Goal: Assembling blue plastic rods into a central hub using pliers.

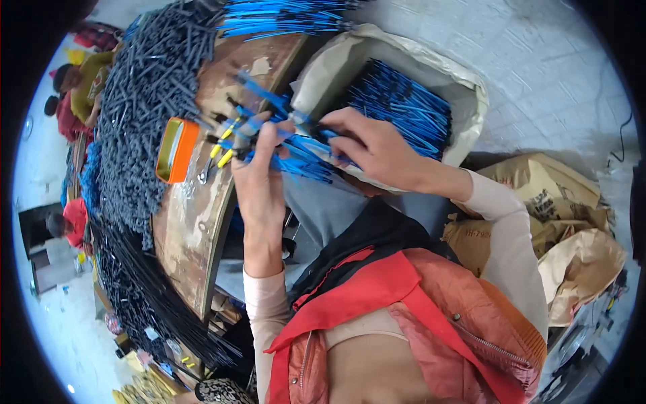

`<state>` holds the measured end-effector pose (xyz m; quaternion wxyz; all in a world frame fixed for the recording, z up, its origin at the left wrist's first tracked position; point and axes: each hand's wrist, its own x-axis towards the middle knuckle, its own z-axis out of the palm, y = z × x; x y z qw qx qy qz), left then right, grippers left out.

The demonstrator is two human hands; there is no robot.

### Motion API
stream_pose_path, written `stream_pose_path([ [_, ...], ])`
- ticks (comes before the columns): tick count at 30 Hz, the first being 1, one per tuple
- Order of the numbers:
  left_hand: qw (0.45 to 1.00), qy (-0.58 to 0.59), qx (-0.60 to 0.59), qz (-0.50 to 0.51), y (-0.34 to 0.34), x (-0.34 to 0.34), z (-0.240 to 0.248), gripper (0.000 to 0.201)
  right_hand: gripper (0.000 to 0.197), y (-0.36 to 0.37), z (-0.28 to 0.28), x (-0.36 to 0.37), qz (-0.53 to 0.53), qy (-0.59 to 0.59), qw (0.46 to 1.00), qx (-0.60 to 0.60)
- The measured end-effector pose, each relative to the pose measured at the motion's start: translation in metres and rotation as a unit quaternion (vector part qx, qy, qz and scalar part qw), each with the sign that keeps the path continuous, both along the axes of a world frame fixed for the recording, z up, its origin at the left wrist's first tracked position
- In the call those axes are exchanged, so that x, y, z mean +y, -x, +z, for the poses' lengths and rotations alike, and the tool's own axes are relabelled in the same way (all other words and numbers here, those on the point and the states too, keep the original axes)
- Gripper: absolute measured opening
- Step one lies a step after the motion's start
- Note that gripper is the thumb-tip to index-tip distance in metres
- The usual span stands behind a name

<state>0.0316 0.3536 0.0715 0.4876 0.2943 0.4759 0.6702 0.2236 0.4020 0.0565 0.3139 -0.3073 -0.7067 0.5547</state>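
Note:
A loose bunch of thin blue rods with black ends (306, 156) is gripped in my left hand (259, 148), some fanning upward and some toward the right. The upper ends are smeared by motion. My right hand (373, 151) meets the bunch from the right, its thumb and forefinger pinched on a blue rod end. Just left of my left hand, yellow-handled pliers (227, 149) lie on the wooden table (195, 222). Under and beyond my right hand stands a pale-lined bin (464, 77) full of similar blue rods (400, 101).
Short dark grey tubes (145, 121) are heaped along the table, with long thin black strips (168, 296) nearer. An orange box (177, 150) stands beside the heap. More blue rods (282, 17) lie at the far end. Brown paper bags (552, 202) sit right. Other people (84, 87) are far left.

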Motion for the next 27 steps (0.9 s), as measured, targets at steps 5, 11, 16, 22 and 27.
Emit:
stream_pose_path([
  [5,0.998,-0.006,-0.043,0.038,-0.005,-0.005,0.011,0.031,0.033,0.01,-0.029,0.0,-0.019,-0.278,0.959,-0.047],
  [11,0.993,0.001,-0.08,0.085,0.002,-0.011,-0.006,0.035,0.023,-0.007,-0.016,0.006,-0.095,-0.073,0.993,-0.017],
  [16,0.999,-0.025,-0.027,-0.01,-0.005,0.001,0.0,0.038,0.024,-0.005,-0.016,0.002,-0.02,-0.082,0.996,-0.027],
  [22,0.998,-0.028,0.055,0.012,-0.014,0.004,0.006,0.027,0.027,0.003,-0.014,0.001,-0.044,-0.175,0.984,-0.011],
  [27,0.995,-0.071,0.071,0.019,-0.016,0.0,0.014,0.015,0.036,0.011,-0.012,0.006,-0.068,-0.35,0.934,-0.036],
])
